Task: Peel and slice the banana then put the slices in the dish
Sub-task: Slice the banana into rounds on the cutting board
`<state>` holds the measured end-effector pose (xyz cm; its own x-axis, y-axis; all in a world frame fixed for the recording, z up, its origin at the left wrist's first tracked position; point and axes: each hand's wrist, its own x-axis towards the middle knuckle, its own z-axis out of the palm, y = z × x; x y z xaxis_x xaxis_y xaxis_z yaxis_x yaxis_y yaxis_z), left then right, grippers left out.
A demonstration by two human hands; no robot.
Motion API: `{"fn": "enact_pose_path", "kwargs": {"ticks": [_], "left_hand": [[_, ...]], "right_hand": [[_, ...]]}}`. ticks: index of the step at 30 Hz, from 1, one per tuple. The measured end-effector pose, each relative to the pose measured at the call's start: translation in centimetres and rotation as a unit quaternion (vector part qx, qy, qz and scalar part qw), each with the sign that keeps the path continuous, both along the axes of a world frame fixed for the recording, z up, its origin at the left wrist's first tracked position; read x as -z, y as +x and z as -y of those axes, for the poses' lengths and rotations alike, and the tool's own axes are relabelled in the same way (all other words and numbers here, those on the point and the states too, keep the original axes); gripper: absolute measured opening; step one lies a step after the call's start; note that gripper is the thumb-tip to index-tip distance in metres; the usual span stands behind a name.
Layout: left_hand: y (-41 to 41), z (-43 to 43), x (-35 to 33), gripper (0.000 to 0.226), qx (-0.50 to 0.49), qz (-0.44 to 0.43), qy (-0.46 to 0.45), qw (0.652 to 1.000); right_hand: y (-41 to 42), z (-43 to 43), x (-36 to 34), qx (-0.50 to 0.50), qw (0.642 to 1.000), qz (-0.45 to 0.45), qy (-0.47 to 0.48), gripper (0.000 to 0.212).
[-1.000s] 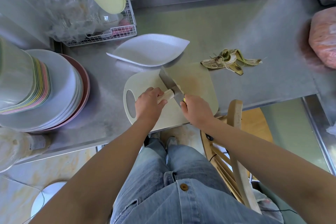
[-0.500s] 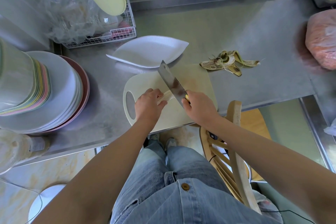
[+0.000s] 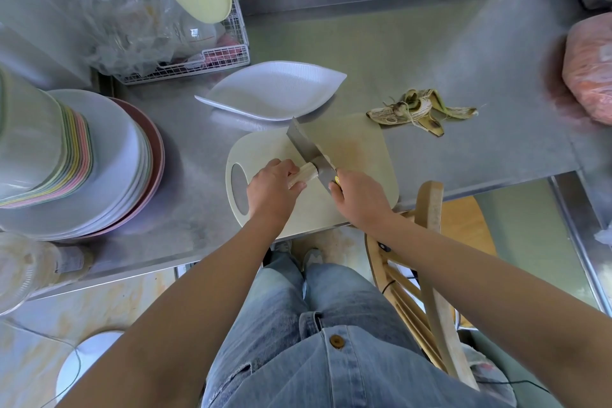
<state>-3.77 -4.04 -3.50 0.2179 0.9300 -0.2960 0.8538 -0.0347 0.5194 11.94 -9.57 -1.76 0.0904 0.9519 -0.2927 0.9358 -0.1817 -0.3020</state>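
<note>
Banana (image 3: 306, 173): peeled, lying on the cutting board (image 3: 357, 156), under the blade.
Left hand (image 3: 271, 187): fingers curled onto the banana's near end, pinning it.
Right hand (image 3: 359, 197): wrapped tight around the knife (image 3: 306, 147) handle.
Dish (image 3: 275, 91): white, on the worktop (image 3: 430, 53) just beyond the board.
Peel (image 3: 417, 109): on the worktop, right of the board.

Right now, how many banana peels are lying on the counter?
1. The banana peel lies on the metal counter, just right of the cutting board and apart from the white dish. More could be hidden behind the bags at the edges.
</note>
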Motion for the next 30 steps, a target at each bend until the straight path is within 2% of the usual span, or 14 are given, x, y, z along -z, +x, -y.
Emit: {"fn": "enact_pose_path", "kwargs": {"ticks": [5,8,12,24,30], "left_hand": [[-0.2,0.1,0.0,0.029,0.0,0.004,0.004,1.0],[-0.5,0.3,0.0,0.035,0.003,0.014,0.011,1.0],[-0.5,0.4,-0.1,0.027,0.01,0.0,0.016,1.0],[-0.3,0.3,0.0,0.025,0.002,0.011,0.01,1.0],[-0.4,0.3,0.2,0.025,-0.004,0.008,0.007,1.0]], "right_hand": [[0.1,-0.2,0.0,-0.003,1.0,0.003,-0.001,0.028],[0.5,-0.2,-0.3,0.011,0.999,-0.007,0.031,0.026],[0.7,-0.2,-1.0,0.004,0.999,-0.011,0.05,0.024],[0.7,-0.2,-0.7,-0.003,0.999,-0.022,0.025,0.021],[0.1,-0.1,0.3,0.001,1.0,0.0,-0.006,0.027]]}}
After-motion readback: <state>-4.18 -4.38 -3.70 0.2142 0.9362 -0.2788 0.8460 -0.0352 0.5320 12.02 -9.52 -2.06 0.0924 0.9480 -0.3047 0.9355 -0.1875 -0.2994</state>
